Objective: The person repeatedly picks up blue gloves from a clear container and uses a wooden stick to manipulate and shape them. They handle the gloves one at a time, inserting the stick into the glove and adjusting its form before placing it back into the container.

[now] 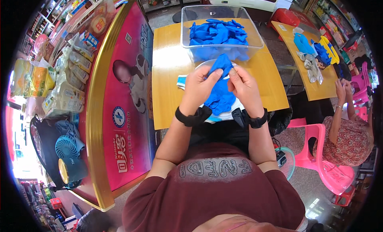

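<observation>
Two hands are closed on one blue glove (220, 92), which is held just above the near edge of the tabletop (167, 64). The left hand (198, 87) pinches the glove on its left side, the right hand (243, 88) on its right side, so both are equally near to it. The long axis of the glove runs from far to near: its top is seen between the fingertips, and the rest hangs down toward the person. A clear bin (222, 32) with more blue gloves stands just beyond the hands, on the far side.
</observation>
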Action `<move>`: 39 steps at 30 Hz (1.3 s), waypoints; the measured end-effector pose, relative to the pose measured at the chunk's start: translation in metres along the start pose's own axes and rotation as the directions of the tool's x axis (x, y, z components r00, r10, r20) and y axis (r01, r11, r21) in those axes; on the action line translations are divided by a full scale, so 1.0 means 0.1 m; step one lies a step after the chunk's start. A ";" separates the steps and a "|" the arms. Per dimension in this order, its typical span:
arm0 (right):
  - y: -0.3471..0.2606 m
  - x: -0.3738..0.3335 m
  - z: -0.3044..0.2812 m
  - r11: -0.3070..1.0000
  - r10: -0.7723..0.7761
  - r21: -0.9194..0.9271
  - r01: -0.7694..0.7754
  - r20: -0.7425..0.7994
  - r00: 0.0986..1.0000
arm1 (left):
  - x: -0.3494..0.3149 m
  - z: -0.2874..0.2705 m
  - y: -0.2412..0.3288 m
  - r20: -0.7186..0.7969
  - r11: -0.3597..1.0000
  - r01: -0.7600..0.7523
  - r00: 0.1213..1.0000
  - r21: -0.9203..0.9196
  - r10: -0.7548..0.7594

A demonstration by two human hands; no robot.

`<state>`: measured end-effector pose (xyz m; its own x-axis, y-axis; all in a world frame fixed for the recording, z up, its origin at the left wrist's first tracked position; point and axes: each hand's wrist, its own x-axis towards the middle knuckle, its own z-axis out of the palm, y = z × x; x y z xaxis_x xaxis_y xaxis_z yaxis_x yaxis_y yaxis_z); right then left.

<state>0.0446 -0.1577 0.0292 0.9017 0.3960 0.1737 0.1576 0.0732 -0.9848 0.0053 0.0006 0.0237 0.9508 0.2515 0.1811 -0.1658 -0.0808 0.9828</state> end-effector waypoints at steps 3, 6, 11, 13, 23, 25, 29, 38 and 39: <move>0.00 -0.03 0.02 0.979 -0.075 -0.187 0.080 0.033 0.997 | 0.08 -0.03 0.14 0.009 0.993 -0.090 0.996 0.079 0.090; -0.03 -0.06 0.05 0.948 -0.158 -0.279 0.156 0.017 0.987 | 0.07 0.03 0.21 0.050 0.981 -0.181 0.983 0.073 0.177; -0.17 -0.19 0.14 0.982 -0.157 -0.112 0.152 -0.035 0.987 | -0.10 0.06 0.27 0.024 0.976 -0.218 0.976 -0.030 0.218; -0.19 -0.23 0.19 0.996 -0.046 0.075 0.045 0.000 0.999 | -0.16 0.02 0.27 0.001 0.979 -0.189 0.982 -0.080 0.190; -0.29 -0.28 0.18 0.985 -0.138 -0.093 0.146 0.088 0.987 | -0.29 0.04 0.31 -0.028 0.972 -0.138 0.990 -0.187 0.136; -0.29 -0.29 0.21 0.996 -0.089 0.004 0.089 0.041 0.995 | -0.30 0.05 0.33 -0.114 0.957 -0.169 0.983 -0.237 0.146; -0.27 -0.27 0.23 0.984 0.025 0.170 -0.048 0.137 0.990 | -0.30 0.03 0.33 -0.210 0.937 -0.175 0.971 -0.302 0.113; -0.22 -0.23 0.20 0.973 0.080 0.202 -0.111 0.155 0.985 | -0.21 0.00 0.20 -0.117 0.983 -0.164 0.981 -0.083 0.154; -0.20 -0.21 0.19 0.987 0.061 0.136 -0.082 0.151 0.987 | -0.18 0.09 0.23 -0.204 0.972 -0.206 0.962 -0.109 0.181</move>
<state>0.0150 -0.1500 0.0458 0.8382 0.5337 0.1120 0.0269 0.1648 -0.9860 -0.0130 -0.0147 0.0427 0.8311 0.4245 0.3593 -0.3859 -0.0251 0.9222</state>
